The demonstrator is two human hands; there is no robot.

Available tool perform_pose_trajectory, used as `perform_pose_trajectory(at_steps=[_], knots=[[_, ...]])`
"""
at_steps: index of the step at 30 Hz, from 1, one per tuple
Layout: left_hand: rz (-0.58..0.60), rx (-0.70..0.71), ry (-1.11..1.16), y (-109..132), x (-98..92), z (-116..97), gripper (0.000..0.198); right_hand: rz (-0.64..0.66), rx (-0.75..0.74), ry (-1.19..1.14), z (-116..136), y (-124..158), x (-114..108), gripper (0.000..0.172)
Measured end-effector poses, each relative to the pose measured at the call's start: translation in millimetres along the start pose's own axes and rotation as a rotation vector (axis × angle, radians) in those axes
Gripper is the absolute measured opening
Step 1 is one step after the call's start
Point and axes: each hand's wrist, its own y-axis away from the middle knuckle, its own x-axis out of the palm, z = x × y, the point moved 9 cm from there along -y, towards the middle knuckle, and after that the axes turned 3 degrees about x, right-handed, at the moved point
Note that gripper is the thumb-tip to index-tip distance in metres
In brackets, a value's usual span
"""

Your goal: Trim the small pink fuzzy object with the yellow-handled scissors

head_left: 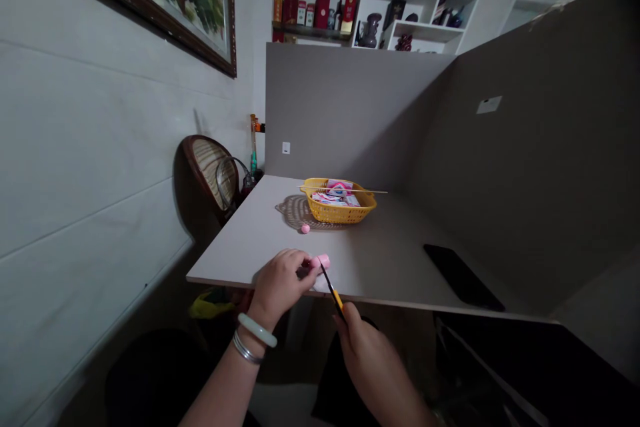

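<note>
My left hand (pixel 285 280), with bangles on its wrist, pinches a small pink roll (pixel 325 260) near the table's front edge. The roll looks soft, perhaps clay, but its material is hard to tell. My right hand (pixel 363 347) is wrapped round the yellow-and-black handle of a slim knife (pixel 336 296). Its dark blade slants up and left, and the tip touches the roll beside my left fingertips. Something whitish lies beneath the roll, partly hidden. A small pink ball (pixel 305 229) rests farther back on the table.
A yellow plastic basket (pixel 340 215) holding pink-and-white packets stands at the back, with a thin stick (pixel 370 191) across its rim. A black flat object (pixel 463 277) lies on the right of the table (pixel 240 240). Grey panels rise behind and to the right; a chair (pixel 213 170) stands left.
</note>
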Motion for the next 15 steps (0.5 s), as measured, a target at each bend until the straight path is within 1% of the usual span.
perform_pose_trajectory(at_steps=[3, 6, 9, 11, 15], knots=[[0.001, 0.008, -0.009, -1, -0.2, -2, 0.012, -0.010, -0.024, 0.016, 3, -2, -6, 0.022], [0.007, 0.027, -0.015, -1, 0.3, -3, 0.013, -0.046, -0.044, 0.024, 16, -17, -15, 0.021], [0.003, 0.019, -0.014, -1, -0.1, -1, 0.014, -0.055, -0.043, 0.014, 22, -25, -15, 0.021], [0.001, 0.014, -0.001, -1, -0.4, 0, 0.013, -0.042, -0.042, -0.012, 17, -21, -9, 0.022], [0.005, 0.015, 0.015, 0, -0.2, -1, 0.013, -0.003, 0.002, -0.043, -2, -3, 4, 0.023]])
